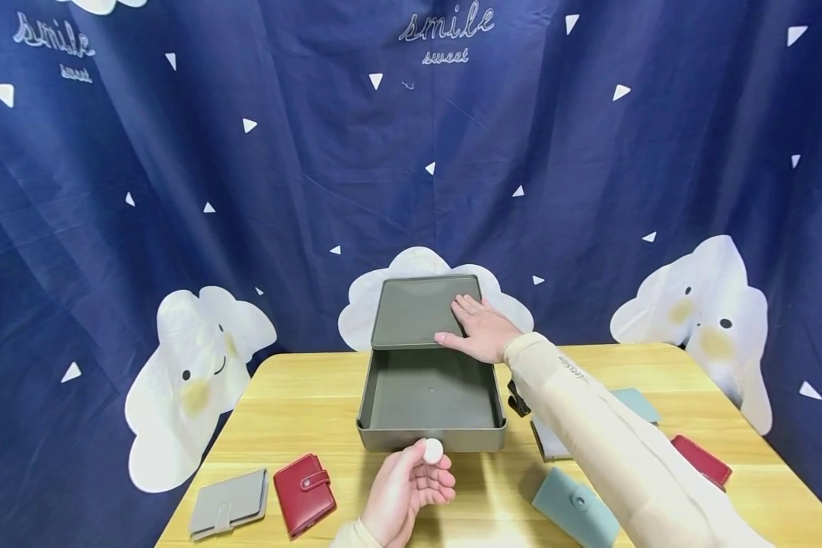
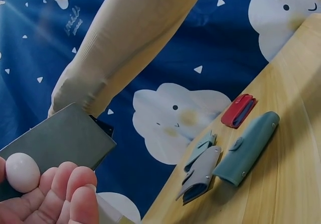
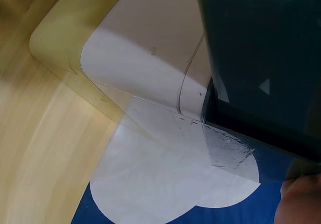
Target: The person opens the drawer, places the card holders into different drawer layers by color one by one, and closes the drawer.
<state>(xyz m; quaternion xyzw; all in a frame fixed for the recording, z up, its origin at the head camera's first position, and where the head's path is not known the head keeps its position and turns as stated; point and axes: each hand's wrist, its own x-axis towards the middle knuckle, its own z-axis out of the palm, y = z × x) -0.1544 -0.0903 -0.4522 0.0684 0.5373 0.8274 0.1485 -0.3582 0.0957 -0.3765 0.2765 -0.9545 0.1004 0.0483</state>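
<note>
A dark grey drawer box (image 1: 425, 312) stands at the middle of the table, its drawer (image 1: 431, 440) pulled out toward me. Nothing lies in the drawer. My left hand (image 1: 411, 487) is at the drawer's front, thumb and forefinger pinching the round white knob (image 1: 433, 450); its other fingers curl loosely. The left wrist view shows the knob (image 2: 22, 172) up close beside the fingers (image 2: 65, 189). With fingers spread, my right hand (image 1: 482, 331) rests on the right side of the box's top. In the right wrist view the box's glossy dark top (image 3: 266, 48) fills the upper right.
A grey wallet (image 1: 229, 502) and a red wallet (image 1: 304, 495) lie left on the wooden table (image 1: 301, 396). At right are a teal wallet (image 1: 575, 506), another red one (image 1: 702, 459), and a grey one (image 1: 548, 441) partly under the right sleeve. A blue curtain (image 1: 301, 152) hangs behind.
</note>
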